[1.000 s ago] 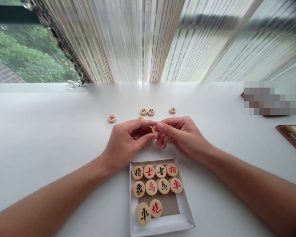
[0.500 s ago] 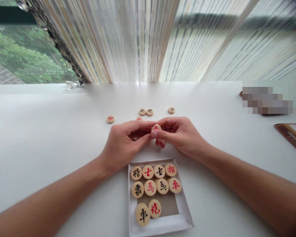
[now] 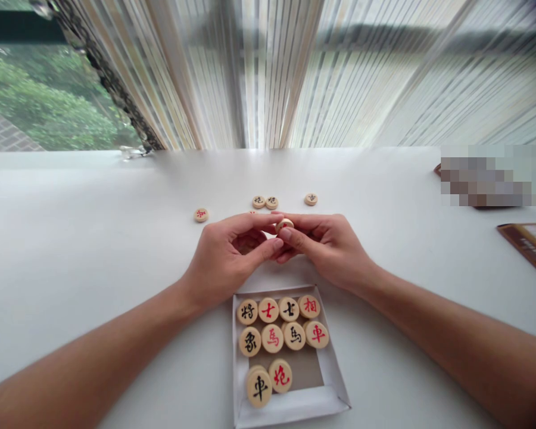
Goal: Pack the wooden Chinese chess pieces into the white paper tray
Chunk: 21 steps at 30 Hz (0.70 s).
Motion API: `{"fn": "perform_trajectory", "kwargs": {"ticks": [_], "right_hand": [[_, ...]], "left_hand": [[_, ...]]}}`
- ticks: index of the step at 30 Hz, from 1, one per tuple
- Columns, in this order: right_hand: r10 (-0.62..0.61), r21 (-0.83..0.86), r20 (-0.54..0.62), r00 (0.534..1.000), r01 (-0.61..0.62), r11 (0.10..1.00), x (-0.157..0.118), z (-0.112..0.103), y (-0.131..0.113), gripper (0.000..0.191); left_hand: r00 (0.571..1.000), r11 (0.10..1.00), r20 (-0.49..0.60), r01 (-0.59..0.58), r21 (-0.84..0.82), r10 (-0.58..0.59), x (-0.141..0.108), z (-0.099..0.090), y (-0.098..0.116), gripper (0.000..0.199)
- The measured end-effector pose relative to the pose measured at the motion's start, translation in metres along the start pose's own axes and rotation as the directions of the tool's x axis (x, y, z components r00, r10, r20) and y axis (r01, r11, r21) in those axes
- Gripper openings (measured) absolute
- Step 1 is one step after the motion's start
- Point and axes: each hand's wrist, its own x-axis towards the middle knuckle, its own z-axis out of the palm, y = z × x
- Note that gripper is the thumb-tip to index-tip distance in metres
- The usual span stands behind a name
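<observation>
from my end i have the right hand (image 3: 324, 243) pinching a red-marked piece (image 3: 285, 224) edge-up under its thumb, with the left hand (image 3: 227, 250) curled in close beside it, though i can't tell if those fingers touch it. just nearer to me, the white tray (image 3: 295, 405) holds discs in two rows of four, then a black-marked disc (image 3: 259, 388) and a red-marked disc (image 3: 280, 376) side by side at the left. beyond the hands on the table (image 3: 93, 238), i see a touching black-marked pair (image 3: 258, 202), a lone black-marked one (image 3: 311, 199) to the right and a red-marked one (image 3: 201, 215) to the left.
</observation>
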Motion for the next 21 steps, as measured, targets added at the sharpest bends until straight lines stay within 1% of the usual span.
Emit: {"fn": "perform_trajectory", "kwargs": {"ticks": [6, 9, 12, 16, 21], "right_hand": [[-0.048, 0.029, 0.056, 0.997, 0.047, 0.998, -0.002, 0.002, 0.005, 0.036], [-0.115, 0.000, 0.082, 0.990, 0.115, 0.993, -0.003, 0.002, 0.009, 0.034], [-0.151, -0.065, 0.081, 0.985, 0.156, 0.986, -0.005, 0.002, 0.013, 0.034], [-0.195, -0.199, 0.043, 0.980, 0.200, 0.959, -0.008, 0.002, 0.016, 0.034], [-0.306, -0.309, -0.051, 0.951, 0.277, 0.910, -0.010, 0.001, 0.014, 0.033]], "left_hand": [[0.999, 0.998, -0.050, -0.018, 0.054, 0.020, 0.001, -0.003, -0.003, 0.029], [0.997, 0.998, -0.071, -0.022, 0.059, 0.026, 0.002, -0.003, -0.003, 0.027], [0.995, 0.998, -0.096, -0.024, 0.061, 0.030, 0.002, -0.002, -0.001, 0.026], [0.991, 0.996, -0.125, -0.039, 0.077, 0.048, 0.003, -0.001, 0.002, 0.024], [0.990, 0.996, -0.132, -0.032, 0.084, 0.043, 0.003, -0.001, 0.002, 0.025]]}}
